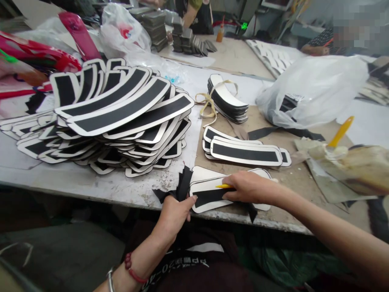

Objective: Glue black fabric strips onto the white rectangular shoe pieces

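Observation:
My left hand (174, 213) is closed around a bunch of black strips (184, 183), its thumb pressed on the left end of a curved white panel (209, 186). A black strip (209, 198) lies along that panel at the table's front edge. My right hand (247, 187) rests over the panel's right part, closed on a slim yellow tool (225, 186) whose tip points left; the rest of it is hidden in the fingers. A short black end hangs over the table edge below this hand. Another white panel (202, 172) lies partly underneath.
A large heap of white panels with black strips (121, 117) fills the left. Behind my hands lie a few similar panels (246, 152) and a stack with a tan tie (227, 99). At right are a plastic bag (316, 89) and a yellow-handled brush (340, 132). Other people work beyond.

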Action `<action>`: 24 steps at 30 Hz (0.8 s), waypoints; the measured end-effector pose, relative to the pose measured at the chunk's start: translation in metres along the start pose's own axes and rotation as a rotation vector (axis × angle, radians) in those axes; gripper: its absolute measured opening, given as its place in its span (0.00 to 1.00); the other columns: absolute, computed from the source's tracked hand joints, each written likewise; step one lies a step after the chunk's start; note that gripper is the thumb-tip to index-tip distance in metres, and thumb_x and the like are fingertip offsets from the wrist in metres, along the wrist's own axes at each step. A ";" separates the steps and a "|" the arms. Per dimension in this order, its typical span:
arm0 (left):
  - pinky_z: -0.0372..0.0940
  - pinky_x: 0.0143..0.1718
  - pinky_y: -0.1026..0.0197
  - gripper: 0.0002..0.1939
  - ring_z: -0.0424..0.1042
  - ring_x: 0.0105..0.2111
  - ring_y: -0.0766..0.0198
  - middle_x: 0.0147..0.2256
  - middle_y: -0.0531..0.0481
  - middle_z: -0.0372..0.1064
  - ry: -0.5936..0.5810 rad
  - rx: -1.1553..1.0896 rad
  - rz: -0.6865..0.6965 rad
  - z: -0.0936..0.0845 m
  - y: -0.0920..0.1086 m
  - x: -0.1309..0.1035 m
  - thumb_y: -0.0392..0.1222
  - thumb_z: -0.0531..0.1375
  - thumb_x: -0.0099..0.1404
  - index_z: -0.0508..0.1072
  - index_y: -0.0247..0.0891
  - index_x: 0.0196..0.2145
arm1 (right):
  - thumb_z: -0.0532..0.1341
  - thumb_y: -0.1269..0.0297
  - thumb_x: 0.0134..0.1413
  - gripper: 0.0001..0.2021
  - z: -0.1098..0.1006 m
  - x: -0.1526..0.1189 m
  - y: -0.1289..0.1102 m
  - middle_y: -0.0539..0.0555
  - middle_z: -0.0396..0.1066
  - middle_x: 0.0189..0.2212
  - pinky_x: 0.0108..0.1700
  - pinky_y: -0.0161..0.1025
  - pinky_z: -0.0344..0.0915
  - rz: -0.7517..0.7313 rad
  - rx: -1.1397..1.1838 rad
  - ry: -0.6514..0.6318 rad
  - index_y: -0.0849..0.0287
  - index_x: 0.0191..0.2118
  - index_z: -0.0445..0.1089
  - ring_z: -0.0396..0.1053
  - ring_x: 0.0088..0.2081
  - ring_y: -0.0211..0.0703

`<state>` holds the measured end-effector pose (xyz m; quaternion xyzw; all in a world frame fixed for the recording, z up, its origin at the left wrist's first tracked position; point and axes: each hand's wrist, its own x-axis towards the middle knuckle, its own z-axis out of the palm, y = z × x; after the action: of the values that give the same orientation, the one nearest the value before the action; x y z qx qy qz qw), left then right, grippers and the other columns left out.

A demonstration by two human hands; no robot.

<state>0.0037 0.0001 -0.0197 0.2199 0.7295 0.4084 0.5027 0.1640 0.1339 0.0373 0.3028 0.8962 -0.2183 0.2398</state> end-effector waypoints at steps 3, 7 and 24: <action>0.53 0.21 0.63 0.23 0.61 0.16 0.64 0.09 0.51 0.58 0.008 0.019 -0.003 -0.002 0.001 -0.001 0.48 0.64 0.48 0.59 0.40 0.06 | 0.56 0.58 0.51 0.10 0.002 -0.036 0.035 0.52 0.71 0.26 0.28 0.34 0.54 0.149 0.152 0.029 0.58 0.28 0.68 0.66 0.28 0.41; 0.56 0.27 0.62 0.26 0.63 0.18 0.63 0.10 0.50 0.60 -0.013 0.066 0.000 -0.003 -0.006 0.003 0.53 0.63 0.48 0.58 0.40 0.03 | 0.54 0.56 0.53 0.11 0.010 -0.059 0.066 0.51 0.69 0.26 0.30 0.34 0.56 0.281 0.256 0.138 0.59 0.28 0.66 0.66 0.29 0.41; 0.59 0.32 0.60 0.29 0.66 0.23 0.60 0.13 0.50 0.63 -0.003 0.238 0.030 -0.004 -0.008 0.007 0.58 0.62 0.50 0.58 0.40 0.04 | 0.60 0.53 0.47 0.16 0.022 -0.033 0.077 0.57 0.73 0.32 0.27 0.34 0.55 0.541 0.122 0.143 0.60 0.35 0.71 0.69 0.33 0.46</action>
<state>-0.0020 -0.0010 -0.0290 0.2894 0.7688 0.3260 0.4679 0.2432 0.1636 0.0197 0.5595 0.7827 -0.1777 0.2067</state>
